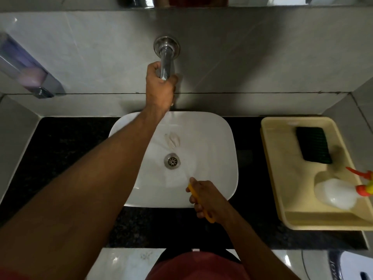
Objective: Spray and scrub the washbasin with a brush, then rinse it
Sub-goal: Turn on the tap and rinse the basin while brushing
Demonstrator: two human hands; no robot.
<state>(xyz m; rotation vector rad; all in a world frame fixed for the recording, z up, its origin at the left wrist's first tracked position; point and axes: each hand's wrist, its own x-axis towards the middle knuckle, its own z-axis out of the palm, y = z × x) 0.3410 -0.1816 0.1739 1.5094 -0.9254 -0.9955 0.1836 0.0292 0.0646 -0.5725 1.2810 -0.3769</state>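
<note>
The white washbasin (214, 138) sits on a black counter, with a metal drain (172, 161) near its middle and water splashing just behind the drain. A chrome tap (166, 55) juts from the grey wall above it. My left hand (160, 85) is closed around the tap's front end. My right hand (205, 199) is over the basin's near right rim, gripping the yellow handle of a brush (209, 216); the bristles show only as a blur inside the bowl. The white spray bottle (335, 195) with a red and yellow trigger lies in a tray at the right.
A beige tray (278, 158) stands on the counter to the right and holds a dark green scrub pad (313, 146) beside the bottle. A soap dispenser (26, 67) hangs on the left wall. Black counter (66, 146) surrounds the basin.
</note>
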